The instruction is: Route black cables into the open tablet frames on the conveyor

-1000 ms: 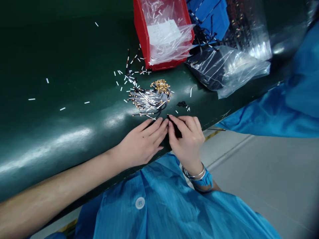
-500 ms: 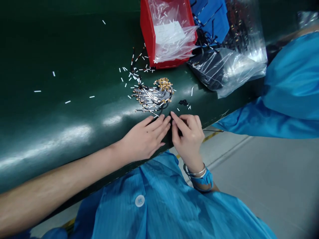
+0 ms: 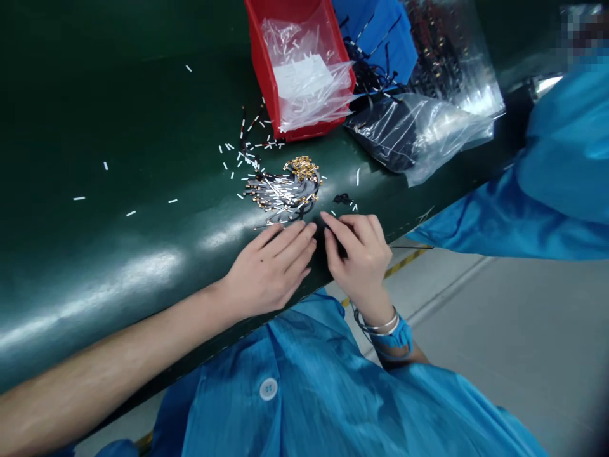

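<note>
Many slim, gold-tipped strips [image 3: 280,192] beside the flattened left hand [image 3: 269,274]

Left hand [image 3: 271,270]: one
Right hand [image 3: 360,259]: one
Gold-ended cables [image 3: 280,192]: many, overlapping, uncountable here
White strips [image 3: 130,214] lying apart at left: five
Black clump [image 3: 342,198]: one
Red bin [image 3: 268,82]: one
Blue bin [image 3: 401,46]: one
White paper slip [image 3: 303,77]: one
White button [image 3: 269,389]: one
Co-worker [image 3: 566,158]: one
</note>
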Demonstrator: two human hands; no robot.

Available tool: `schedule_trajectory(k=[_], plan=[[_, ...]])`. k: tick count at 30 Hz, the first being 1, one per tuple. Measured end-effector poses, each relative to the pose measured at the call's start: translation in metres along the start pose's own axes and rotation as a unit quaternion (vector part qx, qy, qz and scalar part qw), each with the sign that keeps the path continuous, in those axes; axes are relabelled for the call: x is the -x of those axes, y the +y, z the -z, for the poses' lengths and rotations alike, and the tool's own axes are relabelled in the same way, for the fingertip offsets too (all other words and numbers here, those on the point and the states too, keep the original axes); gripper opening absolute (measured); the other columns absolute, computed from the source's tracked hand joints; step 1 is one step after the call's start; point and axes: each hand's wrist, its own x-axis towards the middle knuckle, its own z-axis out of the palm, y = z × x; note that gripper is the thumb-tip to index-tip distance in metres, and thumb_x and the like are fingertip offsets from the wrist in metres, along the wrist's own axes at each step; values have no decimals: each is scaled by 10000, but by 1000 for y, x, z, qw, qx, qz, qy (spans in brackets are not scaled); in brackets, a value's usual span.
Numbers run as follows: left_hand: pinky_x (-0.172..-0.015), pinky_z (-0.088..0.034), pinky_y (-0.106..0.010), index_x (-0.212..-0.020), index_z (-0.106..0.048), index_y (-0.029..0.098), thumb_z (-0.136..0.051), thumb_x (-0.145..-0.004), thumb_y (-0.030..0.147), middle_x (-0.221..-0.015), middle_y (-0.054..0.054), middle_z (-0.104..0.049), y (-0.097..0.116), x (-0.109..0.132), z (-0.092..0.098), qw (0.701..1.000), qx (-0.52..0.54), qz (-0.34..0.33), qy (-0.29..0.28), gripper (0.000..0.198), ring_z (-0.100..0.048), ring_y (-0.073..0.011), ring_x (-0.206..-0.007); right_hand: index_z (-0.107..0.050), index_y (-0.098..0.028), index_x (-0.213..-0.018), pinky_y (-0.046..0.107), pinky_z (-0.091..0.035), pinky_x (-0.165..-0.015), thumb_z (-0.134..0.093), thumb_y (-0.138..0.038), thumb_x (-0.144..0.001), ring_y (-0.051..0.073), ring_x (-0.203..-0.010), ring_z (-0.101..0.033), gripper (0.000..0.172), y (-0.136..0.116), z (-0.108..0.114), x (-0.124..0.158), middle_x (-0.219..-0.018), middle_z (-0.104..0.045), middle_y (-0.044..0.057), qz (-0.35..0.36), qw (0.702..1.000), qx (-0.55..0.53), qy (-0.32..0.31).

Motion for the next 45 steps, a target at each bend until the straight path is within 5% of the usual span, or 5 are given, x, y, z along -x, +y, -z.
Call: schedule_trajectory(k=[5, 12, 23, 38, 45], plan=[[-961, -446, -429, -1207, -613, 38, -448, -943, 246, -1293, -156, -590, -1, -3, 1, 998, -12, 55, -1, 375, -547, -295, -1192, -682, -168, -1122, 307, -412, -596, -503, -237, -925, 184, -770, -459, 274, 7, -6, -8, -820, -590, 73, 64, 997, 27, -42], [-1027, -408, -431, -1243, -590, 35, -445, -949, 234, -1343, -152, -550, 0, -3, -1, 1000, 3, 12, -24, 384, -504, -285, -1258, -701, -182, -1062, 292, -423, -606, -531, -212, -910, 168, -757, -472, 230, 1, 9, 8, -804, -606, 60, 43, 997, -17, -58], [-1087, -331, -421, -1337, -519, 62, -376, -984, 317, -1435, -123, -460, -1, -3, -4, 996, 25, -25, -78, 458, -420, -276, -1333, -697, -227, -860, 293, -458, -600, -597, -174, -865, 155, -737, -570, 113, 48, -1, -5, -759, -619, 17, -92, 992, -23, 82], [-1078, -322, -415, -1337, -527, 76, -328, -998, 340, -1444, -119, -446, -1, -3, -4, 995, 7, -30, -92, 473, -423, -280, -1329, -659, -191, -781, 294, -467, -642, -598, -172, -859, 164, -739, -542, 101, 50, -2, -13, -754, -634, 32, -11, 999, -10, 39], [-1074, -314, -414, -1326, -540, 77, -320, -999, 349, -1435, -119, -460, -1, -2, -5, 996, 8, -31, -85, 479, -429, -281, -1320, -590, -192, -667, 286, -429, -582, -635, -214, -832, 150, -661, -522, 172, 39, 4, -14, -659, -595, 0, -85, 995, -41, -11]])
